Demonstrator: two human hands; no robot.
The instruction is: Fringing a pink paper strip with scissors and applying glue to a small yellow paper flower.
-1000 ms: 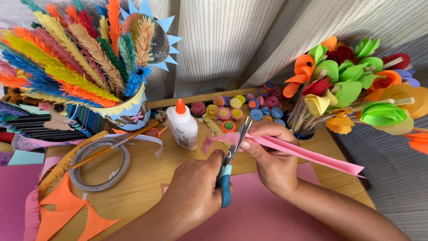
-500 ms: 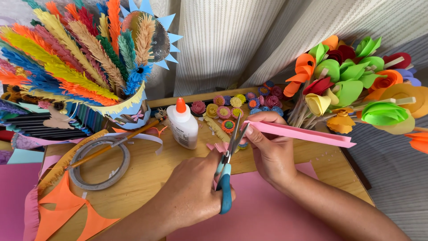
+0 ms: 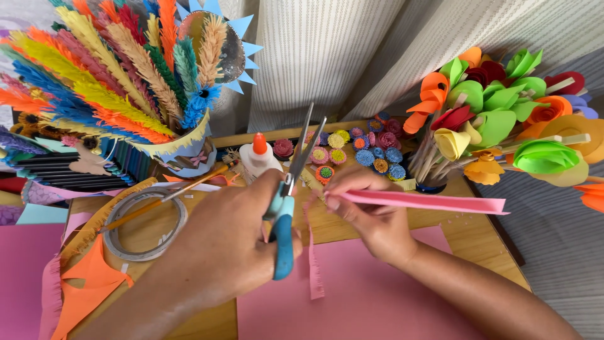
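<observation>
Left hand [image 3: 220, 245]: enters from the lower left, back of hand toward the camera, fingers curled closed through the handle loops of the scissors [image 3: 286, 208], thumb uppermost, blades parted. Forearm bare, runs off the bottom edge.

Right hand [image 3: 371, 217]: enters from the lower right, fingers bent, fingertips and thumb pinching one end of a strip [image 3: 428, 201]. Forearm bare, angled toward the lower right corner.

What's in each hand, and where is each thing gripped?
The left hand holds scissors by the blue handles, blades open. The right hand pinches a pink paper strip at its left end.
</observation>
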